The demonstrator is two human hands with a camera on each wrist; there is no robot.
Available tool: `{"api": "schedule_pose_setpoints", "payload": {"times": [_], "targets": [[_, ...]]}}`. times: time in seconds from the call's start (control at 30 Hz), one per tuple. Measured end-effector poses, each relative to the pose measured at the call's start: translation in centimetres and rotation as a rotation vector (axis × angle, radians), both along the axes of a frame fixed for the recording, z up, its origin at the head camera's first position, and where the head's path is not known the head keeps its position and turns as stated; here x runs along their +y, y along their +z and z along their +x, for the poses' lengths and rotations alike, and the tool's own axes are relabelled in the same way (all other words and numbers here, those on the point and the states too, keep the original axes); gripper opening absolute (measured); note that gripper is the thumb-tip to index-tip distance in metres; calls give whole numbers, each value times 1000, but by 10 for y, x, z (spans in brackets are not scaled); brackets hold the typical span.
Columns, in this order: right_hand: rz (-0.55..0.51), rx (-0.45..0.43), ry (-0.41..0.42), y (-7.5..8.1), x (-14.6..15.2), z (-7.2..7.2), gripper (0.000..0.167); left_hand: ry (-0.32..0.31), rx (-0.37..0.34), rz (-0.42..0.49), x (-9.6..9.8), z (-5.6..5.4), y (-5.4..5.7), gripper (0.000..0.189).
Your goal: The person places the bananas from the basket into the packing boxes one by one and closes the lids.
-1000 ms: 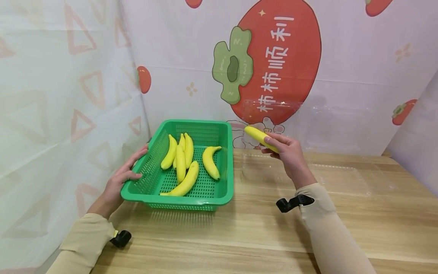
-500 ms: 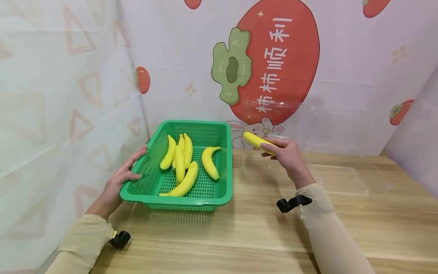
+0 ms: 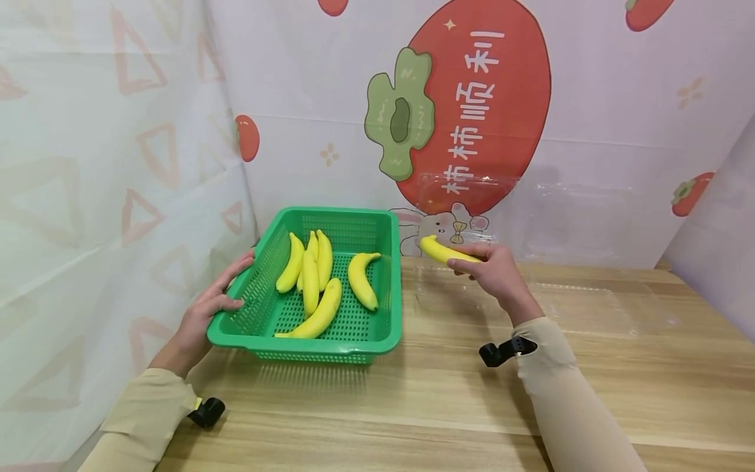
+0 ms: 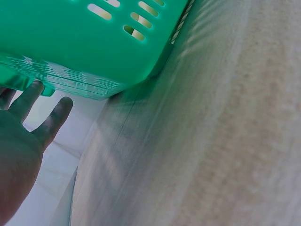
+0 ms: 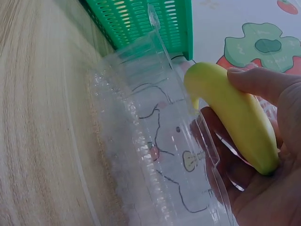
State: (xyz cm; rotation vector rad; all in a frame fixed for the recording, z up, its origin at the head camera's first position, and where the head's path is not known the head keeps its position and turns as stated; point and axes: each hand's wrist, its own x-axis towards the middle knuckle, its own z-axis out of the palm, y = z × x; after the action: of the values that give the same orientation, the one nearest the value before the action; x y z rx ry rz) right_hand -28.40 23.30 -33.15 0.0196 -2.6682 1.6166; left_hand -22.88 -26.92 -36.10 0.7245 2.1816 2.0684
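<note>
On my head feed, the right hand (image 3: 492, 265) pinches a plump, curved yellow banana (image 3: 445, 251), thumb on one side and fingers on the other. The banana is up off the wood-grain table (image 3: 330, 419), its bent end toward the basket. On the right wrist feed, its darker tip sits by the palm, and the fingers are close to the rim of a thin transparent plastic container (image 5: 146, 141); I can't tell whether they touch it.

The left hand (image 3: 203, 318) grips the left rim of a green plastic basket (image 3: 342, 346) with perforated walls, thumb over the edge and fingers along the outside. The two hands are well apart, the whole basket between them. Inside, yellow bananas (image 3: 310, 282) bunch in the left half, and a single curved banana (image 3: 362, 282) lies near the right wall.

For room, I read a strip of table between the basket's right rim and the container, and a broad stretch of wood running from the basket's front edge to the bottom of my view. The left side is tight: a white patterned sheet (image 3: 88, 216) hangs just beside that hand. Behind the container, its transparent lid (image 3: 472, 179) stands up near the printed back sheet (image 3: 307, 78); a second transparent container (image 3: 590, 305) is to the right.
</note>
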Motion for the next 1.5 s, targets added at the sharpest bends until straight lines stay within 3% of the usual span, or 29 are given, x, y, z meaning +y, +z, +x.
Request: {"api": "schedule_pose_setpoints", "payload": {"times": [0.47,0.7,1.5], "targets": [[190,-65,3,-6,0,-4,52,-9,-7,13,-1,-1,0,73],[306,-43,36,-9,1,-5,45,-21,-10,24,-2,-1,0,73],[479,-75,116,-19,-3,-6,42,-8,4,-4,-2,-2,0,73]]}}
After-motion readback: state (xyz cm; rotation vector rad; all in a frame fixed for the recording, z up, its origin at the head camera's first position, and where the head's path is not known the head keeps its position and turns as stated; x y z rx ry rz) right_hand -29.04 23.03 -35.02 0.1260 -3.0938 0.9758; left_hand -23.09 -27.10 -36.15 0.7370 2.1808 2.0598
